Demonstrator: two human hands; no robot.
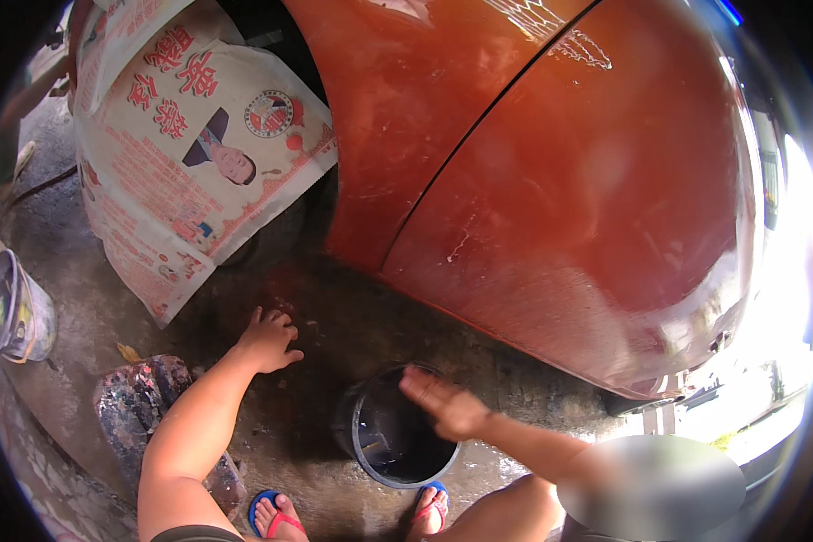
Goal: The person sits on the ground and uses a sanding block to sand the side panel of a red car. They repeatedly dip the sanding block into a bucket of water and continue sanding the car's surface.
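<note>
My left hand point(266, 343) hangs over the wet floor with its fingers spread, and nothing shows in it. My right hand point(444, 403) reaches over the far right rim of a black bucket point(359, 443). Its fingers are stretched out and slightly smeared, and I see nothing held in them. Dark water with some light reflections appears inside the bucket. Beyond both hands stands the orange-red car body point(551, 208), wet in places, with a dark panel seam and whitish streaks on it.
A printed sheet point(144, 199) with red characters and a portrait covers the wheel area. At left stands a paint-stained pail point(36, 316). A paint-spattered board point(135, 397) lies beside my left forearm. My feet in blue sandals flank the bucket's near side. A blurred patch covers the lower right.
</note>
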